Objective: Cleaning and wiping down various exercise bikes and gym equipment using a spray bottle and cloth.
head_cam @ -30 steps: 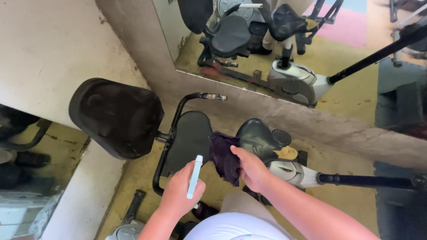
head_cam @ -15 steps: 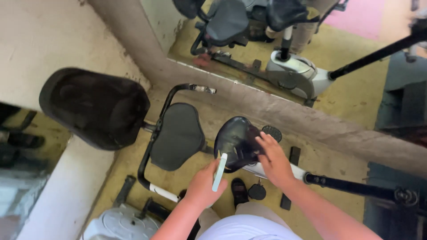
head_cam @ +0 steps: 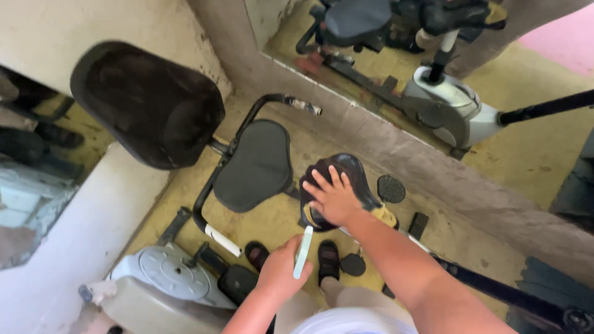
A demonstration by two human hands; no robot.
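My right hand point(head_cam: 335, 199) lies flat with fingers spread on the black saddle point(head_cam: 352, 172) of an exercise bike. It presses a dark cloth point(head_cam: 307, 196) onto the saddle, and the cloth is hard to tell from the seat. My left hand point(head_cam: 279, 271) is closed around a slim pale blue-white object point(head_cam: 303, 251), held upright just below the saddle. My sandalled feet point(head_cam: 327, 260) stand under both hands.
To the left is a recumbent bike with a large black backrest point(head_cam: 148, 105), a black seat pad point(head_cam: 255, 164), a curved handle and a grey housing point(head_cam: 162, 279). A wall mirror point(head_cam: 396, 117) at the top reflects other bikes. A black pedal point(head_cam: 391, 188) lies near the saddle.
The view has swung left and closer. My right hand went from gripping the bunched cloth to lying flat on the saddle. My left hand stayed below it with the pale object.
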